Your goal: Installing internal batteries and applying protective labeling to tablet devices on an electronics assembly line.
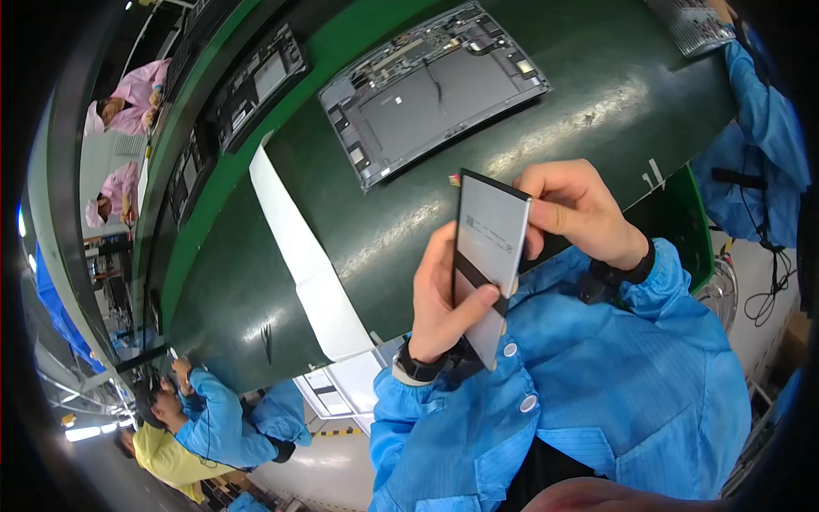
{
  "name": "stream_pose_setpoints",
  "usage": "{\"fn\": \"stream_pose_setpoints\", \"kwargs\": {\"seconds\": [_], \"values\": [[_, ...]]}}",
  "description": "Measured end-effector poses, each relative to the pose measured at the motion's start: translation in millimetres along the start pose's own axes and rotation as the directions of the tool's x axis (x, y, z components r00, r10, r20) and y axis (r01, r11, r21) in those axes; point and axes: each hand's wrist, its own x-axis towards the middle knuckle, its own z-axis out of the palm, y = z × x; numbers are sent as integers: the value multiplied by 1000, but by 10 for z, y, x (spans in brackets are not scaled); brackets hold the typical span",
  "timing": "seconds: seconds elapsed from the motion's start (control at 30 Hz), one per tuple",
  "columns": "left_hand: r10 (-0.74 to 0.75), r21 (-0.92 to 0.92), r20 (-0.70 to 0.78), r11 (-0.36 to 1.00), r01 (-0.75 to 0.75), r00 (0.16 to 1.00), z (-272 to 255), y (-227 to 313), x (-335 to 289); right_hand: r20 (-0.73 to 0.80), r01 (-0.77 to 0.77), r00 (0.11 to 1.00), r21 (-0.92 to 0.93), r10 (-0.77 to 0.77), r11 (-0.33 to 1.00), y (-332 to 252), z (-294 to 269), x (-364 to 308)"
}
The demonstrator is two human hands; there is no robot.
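1. A flat grey rectangular panel (488,256) with a dark band across it stands almost upright between the two hands, in front of the person's chest and above the near edge of the dark green conveyor belt (256,282).
2. The left hand (439,299) grasps the lower half of the panel: its thumb lies across the front face right at the dark band, and its palm and other fingers are behind the panel, so they cannot be seen.
3. The right hand (573,209) pinches the panel's upper right edge, fingers curled against that edge, the back of the hand turned up.
4. The panel's bottom corner points down toward the blue jacket, near the left wrist.
5. Both forearms come up from the lower edge in blue sleeves; each wrist wears a dark band. The left wrist is bent upward, the right one reaches in from the right side.
6. Farther out on the belt, well apart from the hands, lies an opened grey device chassis (431,85) with its inner parts showing.
7. A white strip (303,256) runs across the belt to the left of the hands.
8. Other people in blue, yellow and pink work clothing stand along the line at the left.
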Motion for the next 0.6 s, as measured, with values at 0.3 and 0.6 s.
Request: {"fn": "stream_pose_setpoints", "kwargs": {"seconds": [0.3, 0.6], "values": [[370, 425, -275, 875, -233, 887, 97, 64, 283, -158, -4, 985, -439, -73, 898, 28, 65, -101], [313, 496, -147, 844, -204, 938, -43, -121, 314, -160, -13, 986, -396, -55, 918, 13, 154, -43]]}}
